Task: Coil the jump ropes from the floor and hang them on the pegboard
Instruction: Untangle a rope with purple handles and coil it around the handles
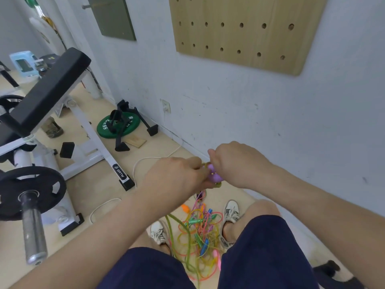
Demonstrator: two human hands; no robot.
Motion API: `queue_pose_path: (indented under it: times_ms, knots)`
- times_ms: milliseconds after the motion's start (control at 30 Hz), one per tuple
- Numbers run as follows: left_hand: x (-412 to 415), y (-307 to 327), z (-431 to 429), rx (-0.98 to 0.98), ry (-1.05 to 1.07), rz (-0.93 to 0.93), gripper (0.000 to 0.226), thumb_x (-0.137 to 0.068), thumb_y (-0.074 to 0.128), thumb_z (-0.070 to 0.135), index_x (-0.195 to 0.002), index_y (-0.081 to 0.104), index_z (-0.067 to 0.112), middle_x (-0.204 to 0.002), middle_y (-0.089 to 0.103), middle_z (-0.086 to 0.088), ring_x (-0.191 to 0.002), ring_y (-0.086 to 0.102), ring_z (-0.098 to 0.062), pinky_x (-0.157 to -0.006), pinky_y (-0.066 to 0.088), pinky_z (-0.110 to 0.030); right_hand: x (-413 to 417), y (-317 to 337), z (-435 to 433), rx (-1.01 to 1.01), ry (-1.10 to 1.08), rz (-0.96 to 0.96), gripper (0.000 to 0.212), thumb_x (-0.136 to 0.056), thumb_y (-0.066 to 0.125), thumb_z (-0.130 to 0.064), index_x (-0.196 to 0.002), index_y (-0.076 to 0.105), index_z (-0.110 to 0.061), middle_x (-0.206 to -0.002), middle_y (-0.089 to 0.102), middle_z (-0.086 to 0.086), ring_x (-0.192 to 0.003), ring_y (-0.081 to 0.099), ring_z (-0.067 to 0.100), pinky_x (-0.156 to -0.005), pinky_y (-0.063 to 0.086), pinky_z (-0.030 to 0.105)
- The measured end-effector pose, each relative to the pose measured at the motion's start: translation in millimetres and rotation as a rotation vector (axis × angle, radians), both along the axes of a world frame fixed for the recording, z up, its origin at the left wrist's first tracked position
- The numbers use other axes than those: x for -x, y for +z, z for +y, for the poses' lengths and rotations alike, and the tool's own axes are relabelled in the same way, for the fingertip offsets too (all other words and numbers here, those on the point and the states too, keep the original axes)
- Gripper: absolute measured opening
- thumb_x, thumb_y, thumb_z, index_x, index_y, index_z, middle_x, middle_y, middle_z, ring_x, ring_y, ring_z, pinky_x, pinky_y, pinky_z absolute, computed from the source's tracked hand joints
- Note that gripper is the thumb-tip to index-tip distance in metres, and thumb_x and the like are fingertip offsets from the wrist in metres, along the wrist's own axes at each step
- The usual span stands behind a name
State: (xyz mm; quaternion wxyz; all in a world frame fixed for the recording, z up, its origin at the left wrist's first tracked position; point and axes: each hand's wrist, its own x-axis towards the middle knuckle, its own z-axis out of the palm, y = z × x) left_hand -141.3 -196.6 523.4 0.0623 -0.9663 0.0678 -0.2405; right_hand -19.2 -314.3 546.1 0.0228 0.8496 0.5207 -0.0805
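Your left hand (pixel 177 176) and right hand (pixel 235 163) both pinch the purple handles (pixel 214 174). The remaining jump ropes (pixel 200 228) lie tangled on the floor (pixel 104 184) below. They're probably light, limp and snag-prone, so grip handles, not cord.

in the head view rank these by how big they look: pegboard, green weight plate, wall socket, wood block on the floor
1. pegboard, largest even though the frame crops it
2. green weight plate
3. wood block
4. wall socket
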Motion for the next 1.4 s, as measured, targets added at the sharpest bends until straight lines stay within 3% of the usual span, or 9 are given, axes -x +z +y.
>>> queue_pose_path:
  times_ms: [267,467,667,767,833,967,1133,1267,1400]
  knots:
    - [-6.4,13.3,10.6,0.25,-0.17,0.122,0.036,-0.086,0.053,0.047,-0.081,0.076,0.021,-0.077,0.061,0.002,-0.063,0.055,-0.012,-0.052,0.044,-0.024,-3.5,9.6,-5.2,-0.12,-0.049,0.125,0.039,-0.102,0.039,-0.031,-0.065,0.042,-0.019,-0.082,0.066,0.005,-0.072,0.054,0.025,-0.076,0.053,0.04]
    - [-14.2,34.9,13.2,0.885,0.025,0.252,0.011,-0.066,0.086,0.025,-0.068,0.075,0.027,-0.06,0.065,0.003,-0.054,0.05,-0.001,-0.055,0.041,-0.023,-3.2,28.3,-13.9,-0.172,0.062,0.157,0.046,-0.103,0.034,-0.03,-0.062,0.049,-0.017,-0.067,0.064,0.002,-0.063,0.053,0.018,-0.072,0.051,0.04]
    - [-14.4,34.2,7.8,0.938,-0.049,0.225,0.03,-0.081,0.074,0.013,-0.07,0.067,0.04,-0.047,0.051,0.015,-0.048,0.042,-0.002,-0.049,0.034,-0.012,-6.2,37.2,-14.8,-0.266,0.096,0.158,0.054,-0.101,0.029,-0.04,-0.059,0.051,-0.016,-0.055,0.058,0.001,-0.057,0.054,0.018,-0.064,0.048,0.037]
    - [-16.0,33.3,10.7,1.147,-0.098,0.225,0.009,-0.083,0.071,0.02,-0.079,0.076,0.014,-0.049,0.05,0.01,-0.047,0.036,-0.004,-0.048,0.033,-0.015,-6.9,45.4,-17.4,-0.316,0.107,0.257,0.057,-0.102,0.033,-0.043,-0.057,0.054,-0.015,-0.051,0.059,-0.001,-0.048,0.047,0.012,-0.053,0.039,0.025]
    - [-15.8,33.8,10.9,1.281,-0.172,0.303,0.036,-0.085,0.065,0.033,-0.076,0.072,-0.002,-0.049,0.042,0.008,-0.046,0.028,-0.006,-0.046,0.027,-0.015,-9.0,47.3,-16.5,-0.415,0.108,0.308,0.059,-0.101,0.039,-0.043,-0.056,0.052,-0.008,-0.049,0.057,0.007,-0.046,0.043,0.013,-0.049,0.036,0.03]
    - [-10.0,38.7,-6.9,1.252,-0.292,0.479,0.037,-0.096,0.051,0.031,-0.064,0.069,0.029,-0.055,0.041,-0.006,-0.048,0.031,-0.006,-0.048,0.027,-0.013,-16.1,40.7,-10.8,-0.766,0.082,0.364,0.058,-0.1,0.05,-0.033,-0.048,0.031,-0.013,-0.042,0.032,0.005,-0.045,0.026,0.012,-0.046,0.024,0.029]
    - [-6.8,27.9,-19.2,1.604,-0.207,0.229,0.043,-0.092,0.049,0.029,-0.05,0.058,0.019,-0.043,0.04,0.002,-0.04,0.029,-0.004,-0.041,0.025,-0.013,-10.0,31.1,-2.8,-1.019,0.028,0.624,0.06,-0.098,0.051,-0.027,-0.051,0.043,0.008,-0.041,0.036,0.005,-0.042,0.032,0.007,-0.044,0.027,0.019]
    - [-4.7,21.2,-33.9,1.918,-0.123,0.058,0.05,-0.089,0.05,0.047,-0.05,0.065,0.02,-0.049,0.054,-0.002,-0.042,0.048,-0.007,-0.044,0.039,-0.017,6.4,32.0,4.7,-1.127,-0.051,0.95,0.056,-0.1,0.052,-0.027,-0.047,0.05,-0.006,-0.043,0.042,0.005,-0.041,0.037,0.01,-0.045,0.033,0.02]
    - [-10.6,5.9,-44.0,1.875,0.099,-0.263,0.012,-0.078,0.053,0.018,-0.067,0.057,0.016,-0.049,0.055,0.008,-0.04,0.046,-0.005,-0.039,0.037,-0.018,11.5,18.7,20.8,-1.346,-0.461,1.345,0.053,-0.097,0.055,-0.027,-0.047,0.047,-0.013,-0.05,0.04,0.007,-0.049,0.037,0.02,-0.054,0.037,0.028]
